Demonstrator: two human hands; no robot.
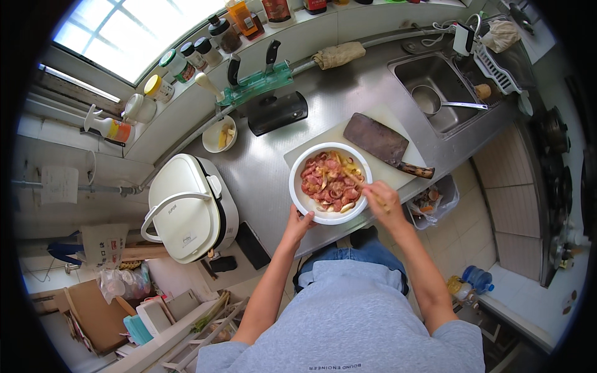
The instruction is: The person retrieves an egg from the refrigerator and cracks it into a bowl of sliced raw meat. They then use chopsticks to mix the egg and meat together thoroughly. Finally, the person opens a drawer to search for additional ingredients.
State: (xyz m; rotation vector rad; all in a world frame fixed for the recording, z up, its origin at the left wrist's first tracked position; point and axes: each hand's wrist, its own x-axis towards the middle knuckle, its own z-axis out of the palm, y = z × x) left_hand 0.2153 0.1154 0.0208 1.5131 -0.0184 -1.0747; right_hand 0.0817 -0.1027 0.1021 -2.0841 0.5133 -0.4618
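A white bowl (295, 186) holds sliced raw meat (329, 175) mixed with pale pieces that look like garlic or ginger, and some yellowish liquid. My left hand (299, 224) grips the near left rim of this bowl, thumb on the edge. In my right hand (383, 203) are wooden chopsticks (353, 177), their tips down among the meat. The bowl rests partly on a pale cutting board (387, 116). On that board, right of the bowl, lies a cleaver (378, 140) with a dark blade and a wooden handle pointing towards the lower right.
A white Supor rice cooker (186, 210) stands left. Behind are a small bowl (219, 135) with pale pieces, a green knife rack (261, 84) and seasoning jars (176, 65). The sink (438, 79) holds a ladle-like pot (426, 100). A waste bin (431, 205) sits below the counter edge.
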